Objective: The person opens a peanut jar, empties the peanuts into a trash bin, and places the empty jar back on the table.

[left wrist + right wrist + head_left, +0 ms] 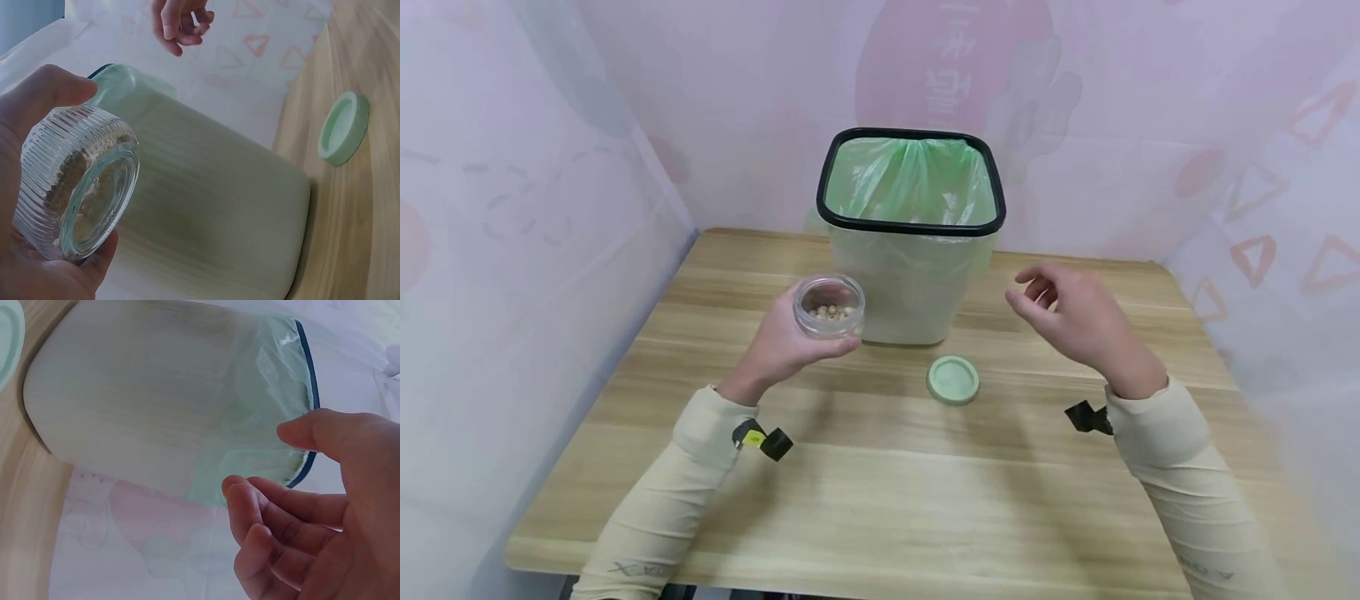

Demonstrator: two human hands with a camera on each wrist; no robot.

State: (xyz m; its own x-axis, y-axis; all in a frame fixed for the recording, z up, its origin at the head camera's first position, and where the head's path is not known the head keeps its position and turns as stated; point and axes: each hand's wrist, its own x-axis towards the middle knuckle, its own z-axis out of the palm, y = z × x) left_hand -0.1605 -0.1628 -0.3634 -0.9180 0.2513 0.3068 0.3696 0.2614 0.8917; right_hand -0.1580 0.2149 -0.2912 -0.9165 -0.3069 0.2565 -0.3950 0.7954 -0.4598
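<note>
My left hand (778,337) grips a clear ribbed glass jar (81,175), held above the table in front of the bin's left side. Several small pale round pieces (831,312) lie inside the uncovered jar. My right hand (1075,312) hovers to the right of the bin, fingers loosely curled, with nothing between them. A round pale green lid (953,379) lies on the table between the hands. At the back stands a whitish trash bin (898,292) lined with a green plastic bag (917,179), its black rim (912,227) around the top.
The wooden table (880,500) stretches from the bin toward me. Behind it and along both sides hang pale patterned wall sheets (737,108). The bin stands close to the back wall.
</note>
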